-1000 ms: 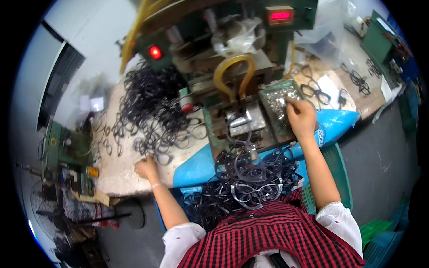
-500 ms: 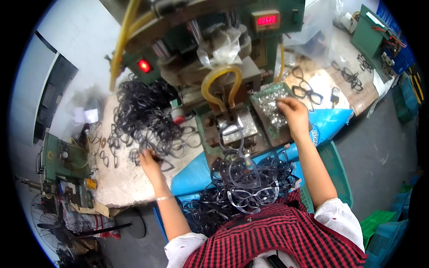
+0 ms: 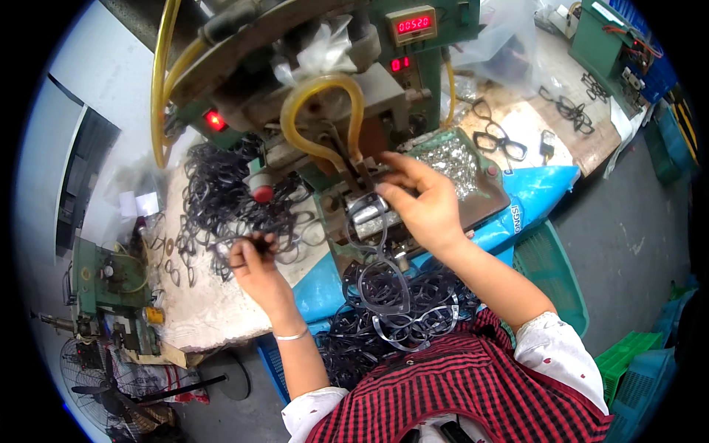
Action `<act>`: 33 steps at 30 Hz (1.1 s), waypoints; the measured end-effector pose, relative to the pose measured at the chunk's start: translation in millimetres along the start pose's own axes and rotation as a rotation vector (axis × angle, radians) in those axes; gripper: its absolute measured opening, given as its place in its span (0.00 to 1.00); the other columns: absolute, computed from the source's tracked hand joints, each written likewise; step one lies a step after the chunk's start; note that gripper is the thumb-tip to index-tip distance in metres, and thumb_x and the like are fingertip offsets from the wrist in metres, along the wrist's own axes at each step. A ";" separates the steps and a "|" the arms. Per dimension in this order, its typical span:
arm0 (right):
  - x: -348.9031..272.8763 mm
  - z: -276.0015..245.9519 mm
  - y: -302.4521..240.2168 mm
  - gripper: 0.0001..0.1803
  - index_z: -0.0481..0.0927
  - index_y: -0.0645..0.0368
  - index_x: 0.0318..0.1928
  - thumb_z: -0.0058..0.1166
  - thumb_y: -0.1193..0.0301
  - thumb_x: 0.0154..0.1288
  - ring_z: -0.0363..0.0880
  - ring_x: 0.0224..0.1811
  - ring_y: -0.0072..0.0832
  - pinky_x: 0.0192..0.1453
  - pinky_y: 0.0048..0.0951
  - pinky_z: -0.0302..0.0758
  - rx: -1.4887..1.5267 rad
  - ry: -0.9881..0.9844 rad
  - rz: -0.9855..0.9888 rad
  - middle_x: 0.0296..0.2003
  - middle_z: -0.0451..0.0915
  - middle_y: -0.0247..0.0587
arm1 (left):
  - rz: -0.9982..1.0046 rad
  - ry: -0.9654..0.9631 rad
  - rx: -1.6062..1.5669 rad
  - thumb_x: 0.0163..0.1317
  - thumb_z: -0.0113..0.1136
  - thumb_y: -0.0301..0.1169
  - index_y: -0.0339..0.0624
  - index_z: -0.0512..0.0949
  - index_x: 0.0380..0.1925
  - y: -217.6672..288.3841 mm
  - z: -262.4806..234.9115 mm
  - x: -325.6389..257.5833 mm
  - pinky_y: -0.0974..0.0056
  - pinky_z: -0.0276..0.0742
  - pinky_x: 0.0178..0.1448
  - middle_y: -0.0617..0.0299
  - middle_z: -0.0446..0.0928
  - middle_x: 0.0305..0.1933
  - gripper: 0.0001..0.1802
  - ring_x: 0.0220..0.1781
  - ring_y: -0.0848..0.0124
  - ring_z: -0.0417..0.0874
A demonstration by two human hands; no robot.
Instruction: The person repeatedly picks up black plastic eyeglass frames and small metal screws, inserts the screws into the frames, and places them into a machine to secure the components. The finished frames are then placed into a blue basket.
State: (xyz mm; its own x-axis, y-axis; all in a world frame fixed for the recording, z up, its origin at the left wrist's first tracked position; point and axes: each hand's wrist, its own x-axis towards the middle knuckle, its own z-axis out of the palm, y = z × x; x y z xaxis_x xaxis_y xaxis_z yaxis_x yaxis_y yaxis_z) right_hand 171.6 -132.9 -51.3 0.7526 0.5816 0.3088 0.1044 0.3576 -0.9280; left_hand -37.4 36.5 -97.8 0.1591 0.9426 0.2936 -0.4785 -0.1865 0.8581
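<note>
While pinching a dark plastic spectacle frame (image 3: 258,240) from left heap (image 3: 221,199), left hand (image 3: 255,262) closed | right hand (image 3: 425,203) at green press machine (image 3: 347,111), fingers loosely curled, touching grey frame front (image 3: 367,214) on fixture | near: pile of dark frames (image 3: 391,310)

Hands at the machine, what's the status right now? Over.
Left hand pinching a black frame from the bench pile. Right hand at the fixture. Loose frames heaped in the lap.
</note>
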 end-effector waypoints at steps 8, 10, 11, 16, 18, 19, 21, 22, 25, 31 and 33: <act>-7.0 9.3 -8.3 0.25 0.74 0.68 0.64 0.60 0.82 0.66 0.82 0.47 0.18 0.57 0.21 0.76 0.205 -0.052 0.177 0.46 0.86 0.40 | 0.474 -0.497 0.032 0.77 0.52 0.32 0.35 0.70 0.50 82.4 79.8 -31.1 0.62 0.86 0.36 0.49 0.76 0.46 0.11 0.38 0.62 0.83; -7.1 15.2 -5.4 0.24 0.74 0.68 0.63 0.60 0.82 0.67 0.82 0.48 0.18 0.56 0.20 0.76 0.274 -0.027 0.154 0.46 0.86 0.40 | 0.226 -0.381 -0.059 0.76 0.51 0.28 0.35 0.71 0.49 68.4 73.7 -30.1 0.61 0.87 0.37 0.48 0.77 0.48 0.08 0.38 0.62 0.84; -6.7 12.4 -3.6 0.23 0.75 0.68 0.62 0.60 0.81 0.67 0.82 0.48 0.19 0.57 0.21 0.76 0.232 -0.051 0.193 0.47 0.86 0.41 | 0.273 -0.364 -0.035 0.77 0.51 0.30 0.38 0.72 0.50 71.6 72.9 -30.5 0.63 0.84 0.37 0.50 0.78 0.48 0.09 0.38 0.63 0.83; -7.3 7.0 -1.6 0.26 0.73 0.68 0.63 0.62 0.80 0.65 0.83 0.48 0.19 0.58 0.23 0.76 0.188 -0.066 0.143 0.46 0.86 0.41 | 0.521 -0.484 0.019 0.78 0.52 0.37 0.37 0.73 0.47 122.1 100.5 -40.0 0.68 0.81 0.31 0.52 0.73 0.40 0.12 0.32 0.68 0.78; -10.5 8.6 0.9 0.27 0.72 0.69 0.64 0.61 0.80 0.65 0.83 0.49 0.20 0.58 0.23 0.76 0.192 -0.054 0.125 0.46 0.86 0.41 | 0.511 -0.465 0.087 0.78 0.52 0.34 0.37 0.73 0.46 121.3 98.3 -36.3 0.67 0.82 0.33 0.51 0.77 0.42 0.10 0.35 0.65 0.82; -9.2 8.7 -0.4 0.27 0.72 0.69 0.64 0.61 0.81 0.65 0.83 0.49 0.20 0.58 0.23 0.76 0.176 -0.059 0.138 0.48 0.86 0.42 | 0.533 -0.432 0.164 0.78 0.52 0.33 0.37 0.73 0.46 110.6 103.8 -26.4 0.67 0.82 0.34 0.51 0.78 0.43 0.09 0.36 0.64 0.83; -6.8 6.7 -8.2 0.27 0.72 0.69 0.64 0.61 0.81 0.65 0.83 0.49 0.21 0.58 0.23 0.76 0.132 -0.067 0.166 0.50 0.85 0.43 | 0.475 -0.351 0.242 0.78 0.52 0.31 0.36 0.73 0.46 76.7 107.0 0.3 0.65 0.84 0.37 0.50 0.81 0.45 0.08 0.36 0.63 0.86; -6.8 8.1 -9.6 0.28 0.71 0.69 0.65 0.61 0.82 0.65 0.83 0.48 0.21 0.58 0.23 0.76 0.171 -0.065 0.155 0.51 0.85 0.43 | 0.491 -0.372 0.151 0.78 0.53 0.31 0.34 0.73 0.47 68.5 101.8 7.7 0.65 0.85 0.39 0.50 0.81 0.44 0.10 0.35 0.64 0.86; -6.8 11.2 -13.3 0.29 0.70 0.70 0.66 0.59 0.83 0.64 0.84 0.48 0.22 0.57 0.24 0.77 0.234 -0.058 0.175 0.53 0.83 0.44 | 0.520 -0.365 0.154 0.77 0.53 0.31 0.34 0.73 0.48 67.0 103.4 6.8 0.64 0.86 0.39 0.49 0.81 0.43 0.10 0.35 0.64 0.86; -16.6 9.1 -57.7 0.32 0.65 0.70 0.70 0.48 0.86 0.64 0.77 0.63 0.32 0.63 0.29 0.75 0.413 -0.110 0.384 0.59 0.78 0.56 | 0.488 -0.464 0.171 0.77 0.52 0.28 0.33 0.72 0.48 74.1 98.1 -8.9 0.61 0.86 0.40 0.47 0.80 0.43 0.08 0.37 0.60 0.85; -15.5 1.1 -49.5 0.32 0.65 0.69 0.70 0.49 0.85 0.65 0.78 0.62 0.33 0.64 0.30 0.74 0.176 -0.205 0.226 0.59 0.79 0.56 | 0.638 -0.658 0.320 0.73 0.56 0.26 0.35 0.80 0.42 74.6 89.7 -23.3 0.56 0.83 0.46 0.48 0.85 0.41 0.06 0.41 0.60 0.86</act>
State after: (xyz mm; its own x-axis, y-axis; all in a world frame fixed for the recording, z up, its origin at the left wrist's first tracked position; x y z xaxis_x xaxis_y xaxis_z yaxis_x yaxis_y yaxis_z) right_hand 154.0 -158.8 -9.9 0.5961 0.7884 0.1517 -0.1773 0.3135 -0.9329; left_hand 0.7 -24.3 -2.8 0.4487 0.3132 0.8370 -0.4002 -0.7670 0.5016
